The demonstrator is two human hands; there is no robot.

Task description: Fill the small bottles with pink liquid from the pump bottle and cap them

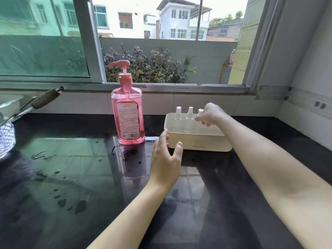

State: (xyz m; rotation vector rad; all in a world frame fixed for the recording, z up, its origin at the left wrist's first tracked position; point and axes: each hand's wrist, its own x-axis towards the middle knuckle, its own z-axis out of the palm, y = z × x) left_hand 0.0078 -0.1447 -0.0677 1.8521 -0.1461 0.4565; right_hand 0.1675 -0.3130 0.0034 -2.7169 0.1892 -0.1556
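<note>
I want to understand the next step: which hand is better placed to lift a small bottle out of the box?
Probably the right hand: its fingers are already at the rightmost small bottle in the cream box. The left hand is open at the box's near left corner, seemingly steadying it.

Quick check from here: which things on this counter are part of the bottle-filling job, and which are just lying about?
For the job:
- pink pump bottle
- three small bottles standing in the cream box
- right hand at the rightmost bottle; left hand at the box

Lying about:
- wooden-handled utensil
- patterned glass dish
- water drops
</note>
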